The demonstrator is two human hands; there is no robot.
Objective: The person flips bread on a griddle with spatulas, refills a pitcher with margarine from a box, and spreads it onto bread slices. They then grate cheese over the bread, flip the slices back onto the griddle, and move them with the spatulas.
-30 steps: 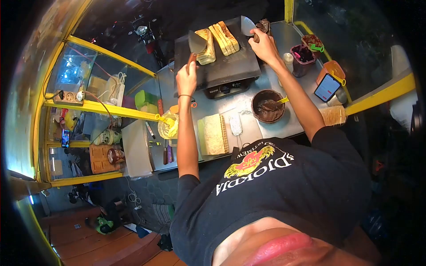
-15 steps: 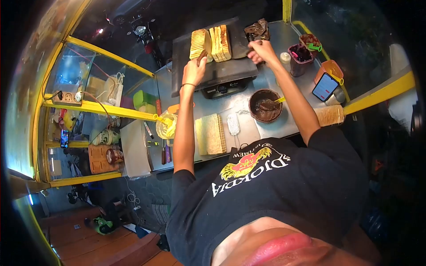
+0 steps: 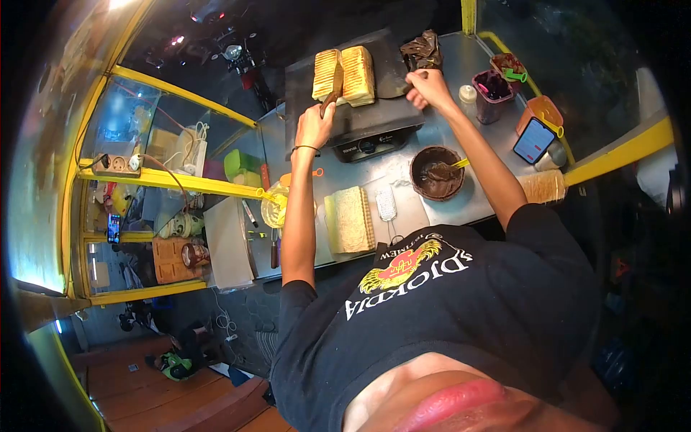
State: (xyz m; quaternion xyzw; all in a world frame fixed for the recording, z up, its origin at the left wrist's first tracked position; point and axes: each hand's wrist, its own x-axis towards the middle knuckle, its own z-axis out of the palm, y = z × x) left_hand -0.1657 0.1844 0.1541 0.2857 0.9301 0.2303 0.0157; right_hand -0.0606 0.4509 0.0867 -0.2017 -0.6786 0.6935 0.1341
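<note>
Two thick stacks of toasted bread lie side by side on a black griddle: a left stack (image 3: 327, 74) and a right stack (image 3: 358, 75), both with browned stripes on top. My left hand (image 3: 314, 127) is closed around the dark handle of a spatula (image 3: 330, 102), at the near edge of the left stack. To the right of the bread, my right hand (image 3: 430, 89) grips a second spatula, whose dark flat blade (image 3: 392, 86) is over the griddle (image 3: 309, 122). Its handle is mostly hidden by my fingers.
Near me are a bowl of chocolate spread (image 3: 437, 173), a grater (image 3: 386, 204), untoasted bread (image 3: 350, 219) and a tub of yellow spread (image 3: 274, 210). Jam tubs (image 3: 494, 95), a white-capped bottle (image 3: 467, 101) and a phone (image 3: 535, 140) stand at right. Yellow frame bars (image 3: 180, 180) border the stall.
The right bread stack has turned from slices standing on edge to lying with a striped toasted face up. Both hands stay near the griddle; the view has shifted slightly.
</note>
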